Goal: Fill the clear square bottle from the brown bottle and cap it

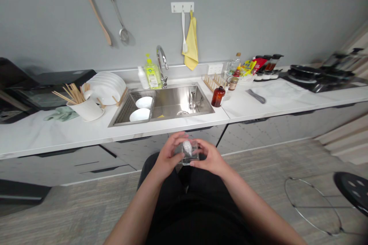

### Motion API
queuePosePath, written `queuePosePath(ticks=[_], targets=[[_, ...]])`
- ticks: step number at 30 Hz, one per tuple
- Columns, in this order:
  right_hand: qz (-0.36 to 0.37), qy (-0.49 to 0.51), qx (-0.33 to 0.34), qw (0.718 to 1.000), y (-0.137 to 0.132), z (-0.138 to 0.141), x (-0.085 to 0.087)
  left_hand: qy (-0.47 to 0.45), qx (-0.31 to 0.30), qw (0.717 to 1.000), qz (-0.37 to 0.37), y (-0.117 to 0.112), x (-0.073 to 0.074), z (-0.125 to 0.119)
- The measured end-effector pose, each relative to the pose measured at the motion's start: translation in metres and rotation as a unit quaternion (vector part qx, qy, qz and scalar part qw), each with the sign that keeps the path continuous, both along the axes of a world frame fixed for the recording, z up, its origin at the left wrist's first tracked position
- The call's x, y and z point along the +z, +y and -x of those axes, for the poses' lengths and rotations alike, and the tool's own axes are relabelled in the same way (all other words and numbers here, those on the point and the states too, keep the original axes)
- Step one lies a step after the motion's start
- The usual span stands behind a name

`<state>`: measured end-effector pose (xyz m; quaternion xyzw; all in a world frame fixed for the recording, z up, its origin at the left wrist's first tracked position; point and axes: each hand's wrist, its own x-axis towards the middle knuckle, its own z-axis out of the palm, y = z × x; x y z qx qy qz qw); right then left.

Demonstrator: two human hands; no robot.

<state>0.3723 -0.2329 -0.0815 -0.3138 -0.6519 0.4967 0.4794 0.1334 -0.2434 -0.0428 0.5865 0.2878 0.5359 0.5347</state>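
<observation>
I hold a small clear container [190,154] with a white rounded piece on top in front of my lap, well short of the counter. My left hand [168,155] wraps its fingers round the container's left side. My right hand [209,157] grips its right side, thumb near the white piece. Both arms reach forward over my dark trousers.
A white counter [258,109] runs across ahead with a steel sink [178,105], two white bowls [140,109] in a rack, a faucet [161,65], a soap bottle [152,73], stacked plates [107,86], a chopstick holder [84,105], a brown bottle [217,96] and a stove [319,76]. A black stool [353,191] stands at right.
</observation>
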Motion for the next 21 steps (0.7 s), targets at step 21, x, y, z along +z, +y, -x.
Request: queuePosePath(ticks=[21], targets=[[0.003, -0.046, -0.008, 0.999, 0.002, 0.007, -0.003, 0.150, 0.199, 0.968, -0.034, 0.001, -0.007, -0.002]])
